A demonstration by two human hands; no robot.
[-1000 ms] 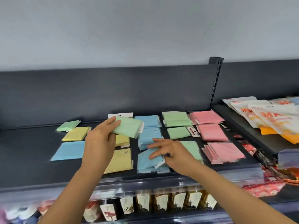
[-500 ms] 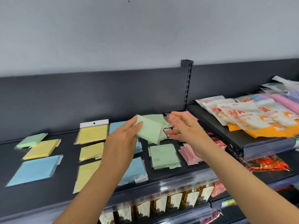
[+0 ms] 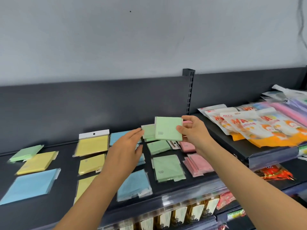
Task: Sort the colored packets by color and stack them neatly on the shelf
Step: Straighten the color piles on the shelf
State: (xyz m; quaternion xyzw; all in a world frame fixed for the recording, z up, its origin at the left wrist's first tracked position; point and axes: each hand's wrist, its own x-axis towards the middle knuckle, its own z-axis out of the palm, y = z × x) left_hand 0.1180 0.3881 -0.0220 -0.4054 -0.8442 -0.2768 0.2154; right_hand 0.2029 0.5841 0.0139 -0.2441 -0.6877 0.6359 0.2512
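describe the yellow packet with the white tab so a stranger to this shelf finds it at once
On the dark shelf, look left of the slotted post along the back wall to the column of three yellow packets. The rearmost yellow packet is it: unlike the two in front, it carries a white header strip with a punched hole.

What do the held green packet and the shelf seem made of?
The green packet in the right hand: matte paper sheets, probably; it looks flat and square-edged. The shelf: dark, matte, likely painted metal, judging by its slotted post.
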